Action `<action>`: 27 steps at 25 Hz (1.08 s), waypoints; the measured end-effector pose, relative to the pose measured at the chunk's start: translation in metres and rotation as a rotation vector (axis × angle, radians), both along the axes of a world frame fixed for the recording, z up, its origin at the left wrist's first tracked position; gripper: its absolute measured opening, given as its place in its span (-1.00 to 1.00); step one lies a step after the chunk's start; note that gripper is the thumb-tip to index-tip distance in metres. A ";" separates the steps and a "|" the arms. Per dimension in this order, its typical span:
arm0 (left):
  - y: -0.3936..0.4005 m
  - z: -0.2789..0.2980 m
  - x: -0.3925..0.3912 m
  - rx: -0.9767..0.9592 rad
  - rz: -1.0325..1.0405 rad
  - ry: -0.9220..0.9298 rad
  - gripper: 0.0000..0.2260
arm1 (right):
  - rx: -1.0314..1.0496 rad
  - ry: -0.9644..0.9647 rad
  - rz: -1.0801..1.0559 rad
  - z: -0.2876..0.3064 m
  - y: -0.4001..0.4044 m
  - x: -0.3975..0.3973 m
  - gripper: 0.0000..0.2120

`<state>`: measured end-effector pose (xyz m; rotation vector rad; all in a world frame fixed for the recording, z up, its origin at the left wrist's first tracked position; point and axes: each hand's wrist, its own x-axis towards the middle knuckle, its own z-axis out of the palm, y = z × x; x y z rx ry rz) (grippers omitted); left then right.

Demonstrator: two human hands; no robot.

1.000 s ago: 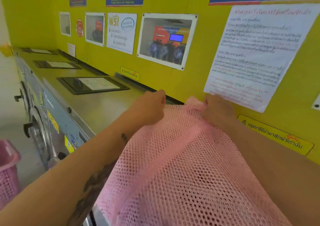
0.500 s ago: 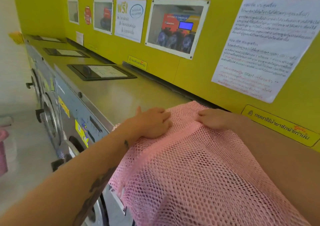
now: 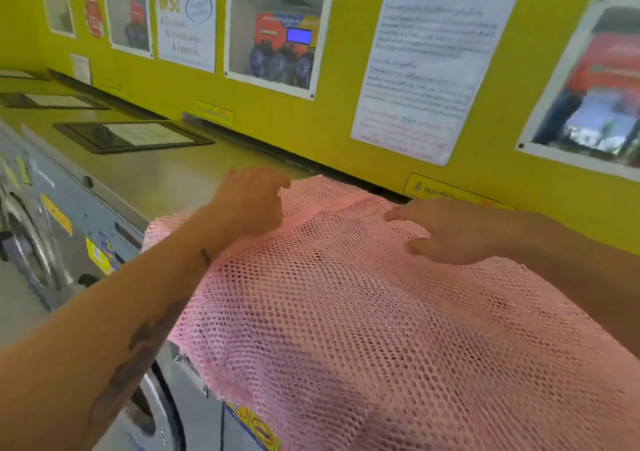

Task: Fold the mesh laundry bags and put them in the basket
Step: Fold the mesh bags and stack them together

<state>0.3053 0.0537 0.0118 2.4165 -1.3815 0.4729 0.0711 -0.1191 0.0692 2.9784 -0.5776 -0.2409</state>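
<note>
Pink mesh bag [image 3: 346, 312] spread over washer top [image 3: 166, 180], front edge hanging past machine face, left hand [image 3: 252, 201] curled at bag's far left edge — grip unclear, right hand [image 3: 457, 232] flat, fingers extended — palm pressing bag, yellow wall [image 3: 329, 121] just behind.

The pink mesh laundry bag [image 3: 346, 312] ran off the bottom and right edges — its full outline could not be told. The left hand [image 3: 252, 201] was smeared by motion; its fingers could not be counted. Small print on the white notice [image 3: 429, 63] was unreadable — the framed poster [image 3: 588, 87] was blurred and cropped at right.
</note>
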 end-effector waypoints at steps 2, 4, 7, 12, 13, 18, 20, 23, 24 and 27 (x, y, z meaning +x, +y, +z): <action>-0.006 0.005 -0.048 -0.177 -0.129 0.145 -0.69 | -0.012 0.031 -0.048 0.005 -0.009 -0.035 -0.41; -0.013 0.007 -0.108 -0.221 -0.284 0.359 -0.74 | -0.026 0.051 -0.103 0.008 -0.018 -0.073 -0.41; -0.015 0.013 -0.189 -0.163 -0.452 0.494 -0.79 | -0.036 0.096 -0.151 0.012 -0.027 -0.124 -0.48; -0.003 0.027 -0.296 0.036 -0.614 0.517 -0.90 | 0.010 0.116 -0.195 0.023 -0.039 -0.202 -0.50; -0.002 0.028 -0.315 0.098 -0.630 0.514 -0.91 | 0.005 0.126 -0.201 0.023 -0.043 -0.219 -0.49; -0.011 0.013 -0.371 0.232 -0.543 0.508 -0.74 | -0.004 0.194 -0.205 0.016 -0.057 -0.270 -0.47; -0.013 0.005 -0.383 0.229 -0.488 0.439 -0.78 | -0.014 0.173 -0.184 0.012 -0.064 -0.274 -0.47; -0.009 0.000 -0.392 0.172 -0.397 0.363 -0.88 | -0.040 0.060 -0.123 -0.004 -0.082 -0.265 -0.51; -0.006 0.003 -0.391 0.153 -0.366 0.368 -0.89 | -0.058 0.027 -0.107 -0.012 -0.088 -0.260 -0.56; 0.003 0.012 -0.386 0.056 -0.312 0.503 -0.89 | -0.226 -0.081 -0.060 -0.024 -0.097 -0.248 -0.82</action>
